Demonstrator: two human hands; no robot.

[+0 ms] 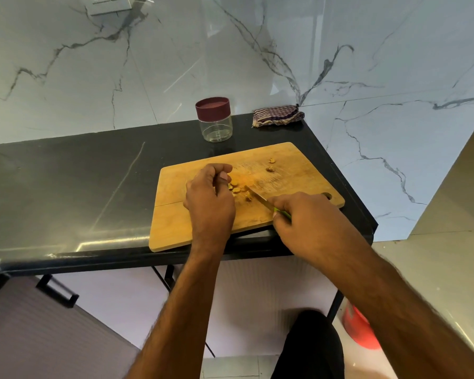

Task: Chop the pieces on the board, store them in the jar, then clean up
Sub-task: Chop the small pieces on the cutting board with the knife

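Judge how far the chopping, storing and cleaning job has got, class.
Done: some cut pieces lie on the board. In hand: the right hand grips the knife while the left hand steadies them. Left: two pieces uncut; the jar is capped and empty; the cloth lies folded.

small tan pieces (237, 189) lie scattered on the wooden board (175, 225); lidded clear jar (215, 120) behind.

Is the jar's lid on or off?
On: the maroon lid caps the upright clear jar, which looks empty.
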